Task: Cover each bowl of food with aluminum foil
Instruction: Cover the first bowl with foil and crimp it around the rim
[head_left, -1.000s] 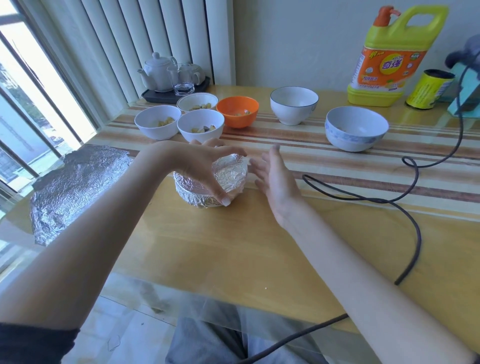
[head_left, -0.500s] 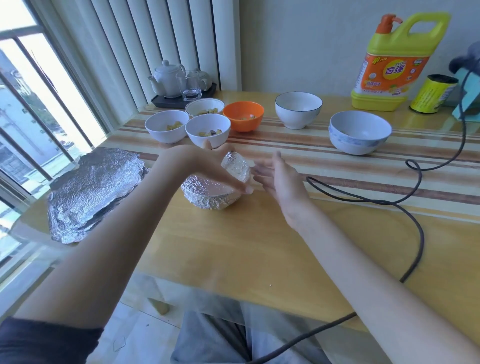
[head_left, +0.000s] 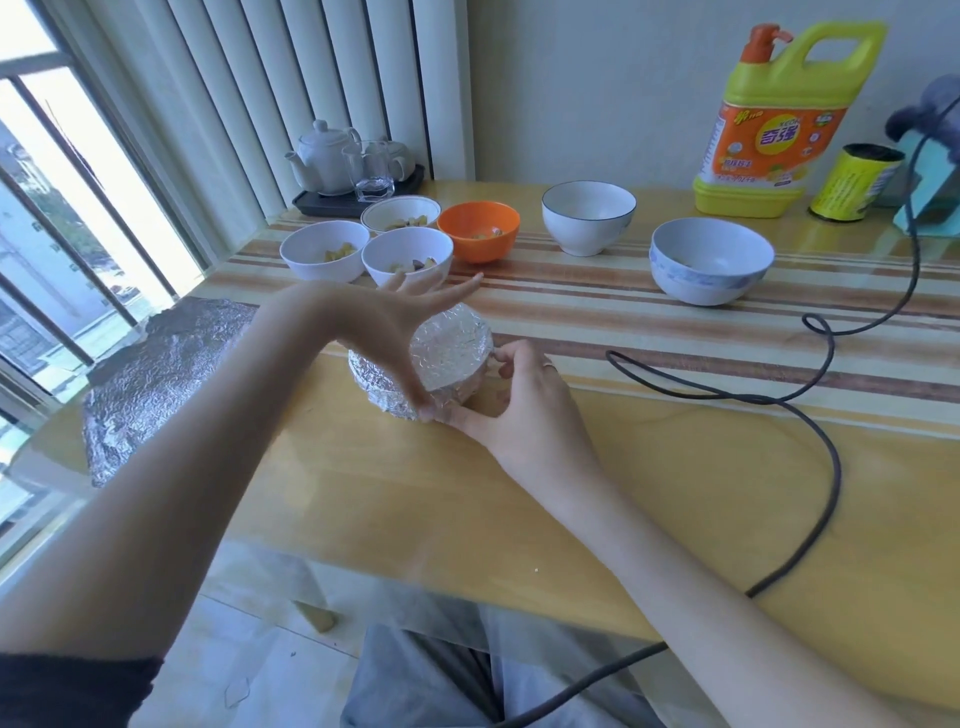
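Tilting foil-wrapped bowl (head_left: 447, 358) toward camera, left hand (head_left: 395, 322) fingers spread, right hand (head_left: 524, 410) pinching it

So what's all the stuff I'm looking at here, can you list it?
foil-wrapped bowl: 1, silver, table centre, between both hands
foil sheets: stack, silver, table's left edge
white bowls: 5, across the table's far half
orange bowl: 1, beside the white ones
teapot: 1, white, on a dark tray, far left
detergent jug: 1, yellow, far right
can: 1, yellow, beside the jug
cable: 1, dark, table's right
left hand: fingers spread, thumb on the foil
right hand: grips the bowl's right side
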